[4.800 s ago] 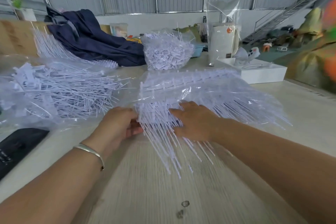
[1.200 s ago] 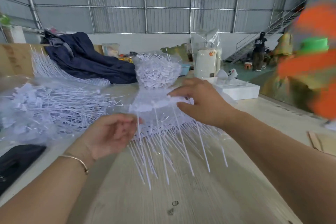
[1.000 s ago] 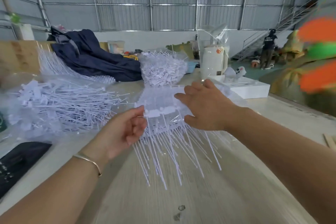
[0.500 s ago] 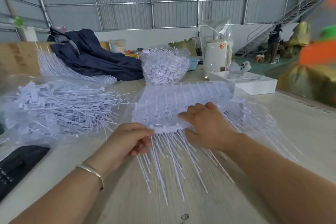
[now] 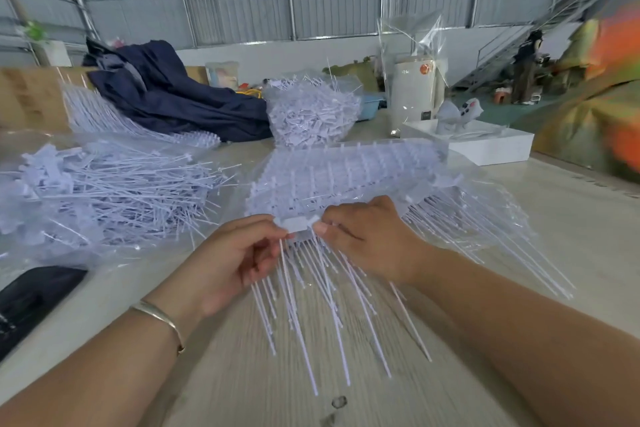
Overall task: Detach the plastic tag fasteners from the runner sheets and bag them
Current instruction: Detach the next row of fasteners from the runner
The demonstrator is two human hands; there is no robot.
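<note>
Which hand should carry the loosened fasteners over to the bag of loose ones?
Probably the left hand: it already pinches the fasteners, and the bag lies on its side.

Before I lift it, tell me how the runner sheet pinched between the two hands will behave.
Probably light: fingertips alone of the left hand and right hand pinch the runner sheet. Likely springy, not limp: its thin tails fan out straight toward the person. It may snag, since it overlaps the stack of sheets behind.

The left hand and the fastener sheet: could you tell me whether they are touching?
Touching. The head view shows the left hand pinching the near edge of the fastener sheet at a white tab.
</note>
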